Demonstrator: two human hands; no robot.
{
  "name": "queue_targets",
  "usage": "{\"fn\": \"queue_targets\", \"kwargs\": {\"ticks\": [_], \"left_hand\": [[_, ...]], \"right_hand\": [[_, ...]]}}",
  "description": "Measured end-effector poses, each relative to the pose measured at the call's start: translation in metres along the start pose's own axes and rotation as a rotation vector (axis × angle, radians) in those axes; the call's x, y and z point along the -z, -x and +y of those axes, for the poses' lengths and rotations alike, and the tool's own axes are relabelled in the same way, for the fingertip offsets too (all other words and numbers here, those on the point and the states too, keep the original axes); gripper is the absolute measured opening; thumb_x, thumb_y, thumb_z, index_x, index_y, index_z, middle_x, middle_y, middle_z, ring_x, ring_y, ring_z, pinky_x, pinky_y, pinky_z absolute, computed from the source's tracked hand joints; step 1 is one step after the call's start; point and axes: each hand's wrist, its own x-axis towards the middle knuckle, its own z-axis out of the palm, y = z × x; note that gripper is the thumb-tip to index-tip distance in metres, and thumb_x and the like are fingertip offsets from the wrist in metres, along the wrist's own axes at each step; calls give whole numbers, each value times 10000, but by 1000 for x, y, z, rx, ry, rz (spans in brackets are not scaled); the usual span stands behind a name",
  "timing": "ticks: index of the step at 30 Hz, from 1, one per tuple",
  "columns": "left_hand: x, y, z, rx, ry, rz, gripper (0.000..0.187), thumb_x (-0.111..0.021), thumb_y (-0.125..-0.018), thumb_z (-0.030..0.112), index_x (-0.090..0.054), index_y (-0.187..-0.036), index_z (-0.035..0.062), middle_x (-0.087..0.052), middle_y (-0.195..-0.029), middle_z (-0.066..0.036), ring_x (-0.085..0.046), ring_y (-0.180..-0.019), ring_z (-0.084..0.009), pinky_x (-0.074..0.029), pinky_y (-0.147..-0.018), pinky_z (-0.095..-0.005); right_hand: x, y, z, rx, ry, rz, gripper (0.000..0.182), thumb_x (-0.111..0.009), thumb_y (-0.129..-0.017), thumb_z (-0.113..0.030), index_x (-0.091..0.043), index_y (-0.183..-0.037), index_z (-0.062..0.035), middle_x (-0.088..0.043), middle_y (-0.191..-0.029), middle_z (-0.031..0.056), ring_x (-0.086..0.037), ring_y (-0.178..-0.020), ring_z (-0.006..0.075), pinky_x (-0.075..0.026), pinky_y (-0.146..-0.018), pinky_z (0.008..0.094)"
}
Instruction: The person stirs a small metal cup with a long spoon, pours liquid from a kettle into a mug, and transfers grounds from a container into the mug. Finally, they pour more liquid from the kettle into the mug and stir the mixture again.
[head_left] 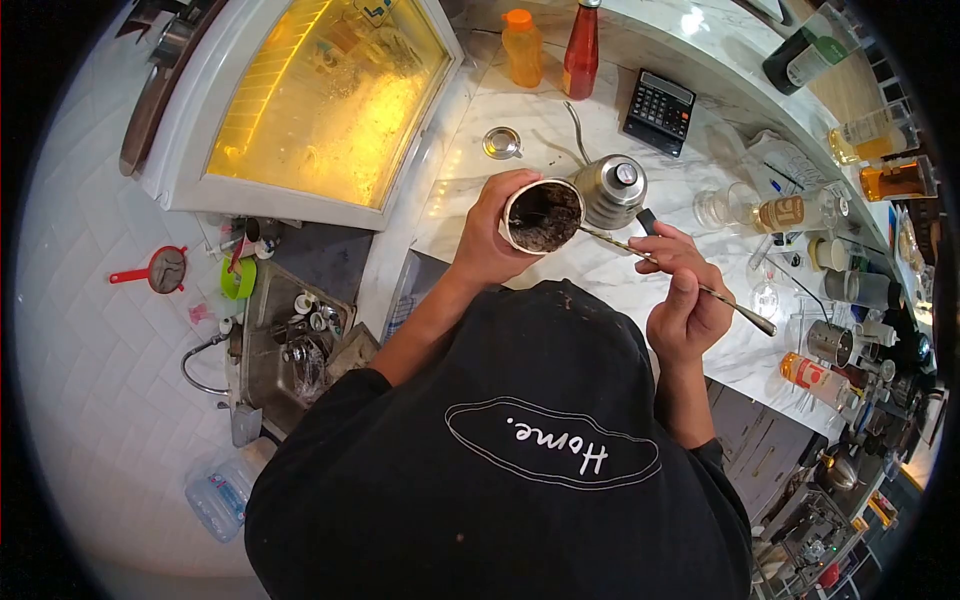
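My left hand (pixel 493 232) is wrapped round a cup (pixel 511 222), its mouth tilted toward me. Dark, crumbly stuff like coffee grounds (pixel 546 222) coats the inside. Between the fingers and thumb of my right hand (pixel 690 300) is a long, thin metal bar spoon (pixel 738 305) with a twisted shaft; its far end reaches to the cup's rim, and the tip is hidden. Just beyond the cup stands a steel gooseneck kettle (pixel 612 195) with a dark handle, close to my right fingers. A small metal strainer or lid (pixel 502 143) lies on the marble counter (pixel 480 205).
An orange bottle (pixel 522 50), a red sauce bottle (pixel 582 55) and a calculator (pixel 660 112) stand at the back. Glasses and bottles (pixel 790 212) crowd the right side. At left are a lit display case (pixel 330 100) and a sink (pixel 262 300) with dishes.
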Motion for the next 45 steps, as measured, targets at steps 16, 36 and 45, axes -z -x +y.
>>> {"fn": "queue_targets", "kwargs": {"ticks": [16,36,45], "left_hand": [[-2,3,9,-118,11,94,807,-951,-645,39,-523,-1329,37,-587,-1285,-162,-601,-1212,-293,-494,-1027,-362],[1,-6,17,-223,32,108,824,-926,-631,0,-502,-1337,45,-575,-1307,-165,-579,-1228,-303,-479,-1046,-382],[6,-10,23,-247,55,89,797,-921,-623,-5,-524,-1313,42,-591,-1279,-153,-587,-1201,-301,-481,-1029,-376]], "right_hand": [[-6,-8,-10,12,-38,6,289,-481,-1082,-140,-611,-890,33,-680,-753,123,-742,-818,302,-556,-905,542],[-12,-8,-17,-170,-41,181,317,-433,-1120,-196,-599,-979,35,-744,-917,201,-631,-680,154,-553,-711,303],[-10,-24,-19,-204,-53,140,351,-430,-1124,-195,-612,-955,54,-748,-930,182,-607,-683,113,-507,-649,253]]}}
